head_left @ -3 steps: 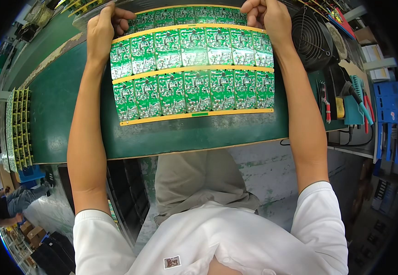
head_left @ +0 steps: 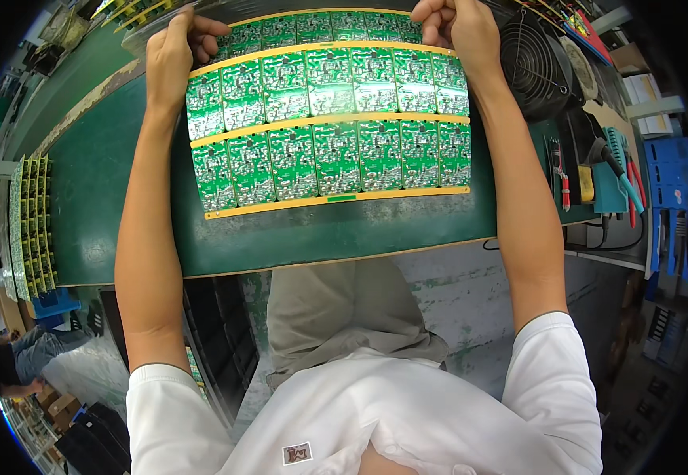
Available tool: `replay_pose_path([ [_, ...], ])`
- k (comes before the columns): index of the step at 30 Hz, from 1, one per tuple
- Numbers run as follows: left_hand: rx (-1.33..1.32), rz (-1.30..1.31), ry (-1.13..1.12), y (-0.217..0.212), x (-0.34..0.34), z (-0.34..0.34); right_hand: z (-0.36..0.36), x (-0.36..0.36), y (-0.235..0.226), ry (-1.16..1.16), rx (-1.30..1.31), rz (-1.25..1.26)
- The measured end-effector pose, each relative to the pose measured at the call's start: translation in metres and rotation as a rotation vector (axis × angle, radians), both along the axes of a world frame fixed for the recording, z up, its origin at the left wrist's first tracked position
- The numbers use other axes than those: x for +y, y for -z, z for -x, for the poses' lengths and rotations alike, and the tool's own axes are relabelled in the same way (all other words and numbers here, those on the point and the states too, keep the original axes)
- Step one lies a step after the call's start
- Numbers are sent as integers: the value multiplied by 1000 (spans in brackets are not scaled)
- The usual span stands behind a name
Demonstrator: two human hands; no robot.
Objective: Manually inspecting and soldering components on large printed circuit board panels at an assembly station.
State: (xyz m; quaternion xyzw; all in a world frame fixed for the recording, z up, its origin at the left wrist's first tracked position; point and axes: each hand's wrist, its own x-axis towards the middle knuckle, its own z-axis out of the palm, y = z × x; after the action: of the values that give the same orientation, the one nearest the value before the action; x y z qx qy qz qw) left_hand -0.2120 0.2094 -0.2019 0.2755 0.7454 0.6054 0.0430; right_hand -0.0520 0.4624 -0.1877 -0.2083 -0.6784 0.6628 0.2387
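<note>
A large green circuit board panel (head_left: 328, 119), made of several small boards in rows with yellow strips between them, lies over the dark green bench top (head_left: 106, 190). My left hand (head_left: 174, 51) grips its far left corner. My right hand (head_left: 455, 28) grips its far right corner. Both arms stretch forward along the panel's two sides. The panel's near edge sits a little back from the bench's front edge.
A black fan (head_left: 538, 67) stands just right of my right hand. A soldering iron stand and hand tools (head_left: 605, 178) lie at the right, beside blue bins (head_left: 668, 182). A rack of more green boards (head_left: 27, 226) stands at the bench's left end. Another person (head_left: 3, 348) is at lower left.
</note>
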Motion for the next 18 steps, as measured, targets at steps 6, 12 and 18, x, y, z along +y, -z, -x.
replay_pose_path([
  [6,40,-33,35,8,-4,11,3,6,4,-5,-19,29],
  [12,-3,-27,36,8,-6,11,1,2,3,-9,0,27],
  [18,1,-58,29,6,-1,6,-2,5,4,-37,1,14],
])
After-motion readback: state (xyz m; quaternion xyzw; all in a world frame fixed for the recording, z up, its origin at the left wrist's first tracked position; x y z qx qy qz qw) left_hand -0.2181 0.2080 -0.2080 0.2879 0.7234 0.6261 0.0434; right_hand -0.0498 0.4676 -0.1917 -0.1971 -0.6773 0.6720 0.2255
